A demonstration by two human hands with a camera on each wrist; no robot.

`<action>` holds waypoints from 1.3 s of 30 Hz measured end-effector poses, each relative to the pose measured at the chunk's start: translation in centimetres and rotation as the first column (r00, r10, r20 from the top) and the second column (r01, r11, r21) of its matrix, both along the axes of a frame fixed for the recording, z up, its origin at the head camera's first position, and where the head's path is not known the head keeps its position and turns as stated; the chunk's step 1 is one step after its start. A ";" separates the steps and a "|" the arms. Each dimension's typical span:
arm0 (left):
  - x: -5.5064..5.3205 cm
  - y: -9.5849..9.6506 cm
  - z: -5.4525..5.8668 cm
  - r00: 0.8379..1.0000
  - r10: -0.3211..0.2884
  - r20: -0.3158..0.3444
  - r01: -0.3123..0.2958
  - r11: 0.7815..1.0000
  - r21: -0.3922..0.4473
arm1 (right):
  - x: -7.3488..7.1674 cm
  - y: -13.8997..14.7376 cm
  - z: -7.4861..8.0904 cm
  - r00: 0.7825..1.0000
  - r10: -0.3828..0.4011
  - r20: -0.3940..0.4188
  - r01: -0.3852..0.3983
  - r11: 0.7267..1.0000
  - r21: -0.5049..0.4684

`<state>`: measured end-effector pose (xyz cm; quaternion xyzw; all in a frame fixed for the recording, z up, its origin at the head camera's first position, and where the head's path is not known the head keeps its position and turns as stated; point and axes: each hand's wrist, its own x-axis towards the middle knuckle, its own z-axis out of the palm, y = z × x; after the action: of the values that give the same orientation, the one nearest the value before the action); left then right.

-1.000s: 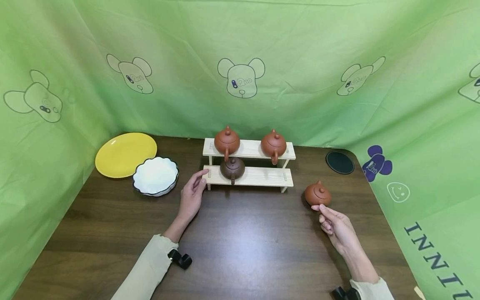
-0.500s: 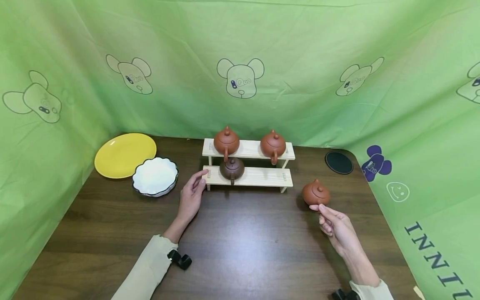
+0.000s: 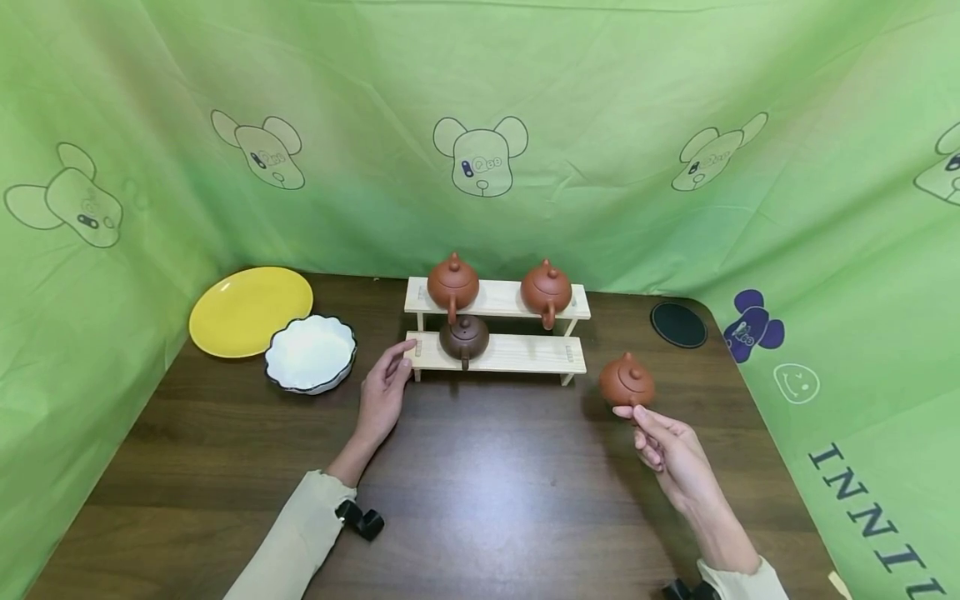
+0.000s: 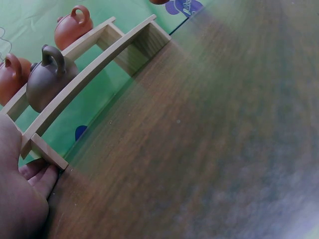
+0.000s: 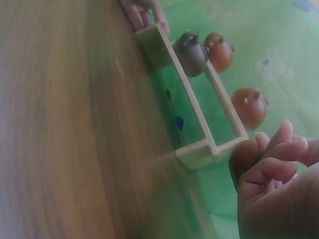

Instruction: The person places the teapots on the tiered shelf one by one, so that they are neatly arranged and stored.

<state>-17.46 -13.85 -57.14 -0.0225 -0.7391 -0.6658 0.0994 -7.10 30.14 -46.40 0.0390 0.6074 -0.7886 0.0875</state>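
Observation:
My right hand (image 3: 673, 454) pinches the handle of a reddish-brown clay teapot (image 3: 627, 382) and holds it above the table, right of a two-tier wooden display stand (image 3: 525, 354). In the right wrist view, my fingers partly hide this teapot (image 5: 243, 158). My left hand (image 3: 384, 396) grips the left end of the stand's lower tier; in the left wrist view, fingertips (image 4: 46, 180) show behind the stand's leg. A dark brown teapot (image 3: 464, 337) stands on the lower tier's left part. On the upper tier sit two reddish-brown teapots, one left (image 3: 453, 283) and one right (image 3: 546, 290).
At the left lie a yellow oval plate (image 3: 251, 312) and a white scalloped bowl (image 3: 311, 354) with a dark rim. A black round coaster (image 3: 678, 325) is at the back right of the wooden table (image 3: 480, 500). Green cloth (image 3: 480, 225) encloses the back and sides.
My right hand has moved the held teapot slightly left and away from me, toward the stand. The left hand stays at the stand's left end.

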 end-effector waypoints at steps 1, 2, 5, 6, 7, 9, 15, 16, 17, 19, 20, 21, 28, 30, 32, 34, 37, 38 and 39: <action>0.0 0.0 0.0 1.000 0.001 0.002 -0.001 1.000 0.001 | 0.0 -0.1 0.1 1.000 0.004 -0.002 -0.004 1.000 -0.001; 0.0 0.0 0.0 1.000 0.003 0.003 -0.003 1.000 -0.002 | 0.0 -0.3 0.2 1.000 0.010 -0.004 -0.010 1.000 -0.002; 0.0 0.0 0.0 1.000 0.003 0.009 -0.003 1.000 -0.003 | 0.1 -0.6 0.3 0.999 0.032 -0.005 -0.032 0.999 -0.005; 0.0 -0.1 0.0 1.000 0.004 0.019 -0.004 1.000 -0.001 | 0.1 -0.8 0.4 0.999 0.037 -0.005 -0.037 0.999 -0.004; 0.0 0.0 0.0 1.000 0.003 0.022 -0.003 1.000 0.001 | 0.1 -0.9 0.4 0.999 0.042 -0.004 -0.042 0.999 -0.001; 0.0 -0.1 0.1 1.000 0.001 0.025 -0.002 1.000 0.003 | 0.1 -1.1 0.5 0.999 0.054 -0.005 -0.054 0.999 0.003; 0.4 0.0 0.6 1.000 -0.006 -0.004 0.006 1.000 0.016 | 0.0 -1.8 0.9 0.997 0.075 -0.014 -0.074 0.997 0.027; 0.4 0.0 0.6 1.000 -0.007 -0.007 0.007 1.000 0.016 | -0.1 -1.9 0.9 0.997 0.078 -0.014 -0.077 0.997 0.027; 0.4 0.0 0.5 1.000 -0.008 -0.008 0.008 1.000 0.015 | -0.2 -2.1 1.0 0.996 0.083 -0.014 -0.082 0.996 0.027; 0.0 -0.1 0.0 1.000 -0.002 0.013 0.002 1.000 0.002 | -0.3 -2.3 1.1 0.995 0.096 -0.017 -0.095 0.995 0.024; 0.0 -0.1 0.0 1.000 -0.004 0.015 0.004 1.000 0.003 | -0.3 -2.5 1.1 0.994 0.104 -0.019 -0.103 0.994 0.022; 0.0 -0.1 0.0 1.000 -0.004 0.018 0.004 1.000 0.005 | -0.4 -2.6 1.1 0.993 0.113 -0.019 -0.112 0.993 0.019; 0.0 -0.1 0.0 0.999 0.000 0.033 0.000 1.000 -0.012 | -0.8 -3.6 1.1 0.991 0.131 0.006 -0.132 0.991 0.039; 0.0 -0.1 0.1 0.999 0.002 0.034 -0.002 1.000 -0.011 | -0.9 -3.9 1.0 0.991 0.130 0.015 -0.131 0.990 0.049; 0.1 0.0 0.2 0.999 0.004 0.036 -0.003 1.000 -0.008 | -1.0 -4.2 1.0 0.991 0.130 0.022 -0.132 0.989 0.065; 0.0 0.0 0.1 0.999 0.002 0.044 -0.002 1.000 -0.003 | -1.2 -4.5 0.8 0.991 0.126 0.032 -0.129 0.988 0.089; 0.0 -0.1 0.0 0.999 0.000 0.043 0.000 1.000 -0.001 | -1.5 -5.0 0.6 0.992 0.117 0.041 -0.121 0.985 0.120; 0.0 -0.1 -0.1 0.999 -0.002 0.037 0.002 1.000 -0.001 | -1.6 -5.2 0.5 0.993 0.113 0.043 -0.118 0.985 0.126; -0.1 -0.1 -0.2 0.999 -0.006 0.042 0.006 1.000 0.008 | -1.7 -5.4 0.4 0.993 0.108 0.045 -0.114 0.985 0.131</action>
<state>-17.54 -13.97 -57.35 -0.0103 -0.7385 -0.6692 0.0820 -8.85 24.77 -46.01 0.0258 0.6581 -0.7394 0.1400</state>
